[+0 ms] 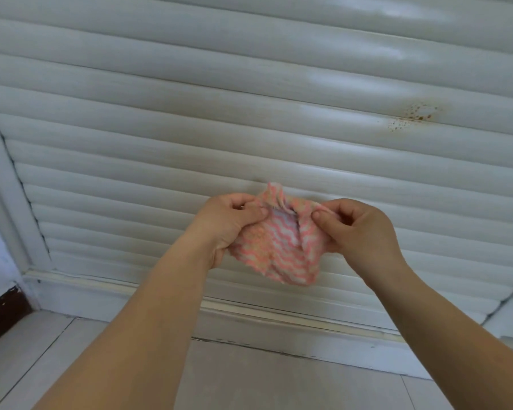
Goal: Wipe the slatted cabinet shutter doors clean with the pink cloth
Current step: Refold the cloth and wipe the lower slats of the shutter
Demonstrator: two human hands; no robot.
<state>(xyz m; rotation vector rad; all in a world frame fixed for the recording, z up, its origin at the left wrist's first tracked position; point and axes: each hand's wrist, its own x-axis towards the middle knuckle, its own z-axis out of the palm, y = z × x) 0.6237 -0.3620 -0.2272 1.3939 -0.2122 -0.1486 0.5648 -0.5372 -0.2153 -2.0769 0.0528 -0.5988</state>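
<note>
left hand (228,223) and right hand (359,229) pinch the pink cloth (282,247) before the slatted shutter door (160,128).

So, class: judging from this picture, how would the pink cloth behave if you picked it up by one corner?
The cloth would probably flop and hang: it sags and bunches between the left hand and right hand. It seems light, since fingertip pinches hold it. Its knitted-looking surface suggests it would not easily slip.
</note>
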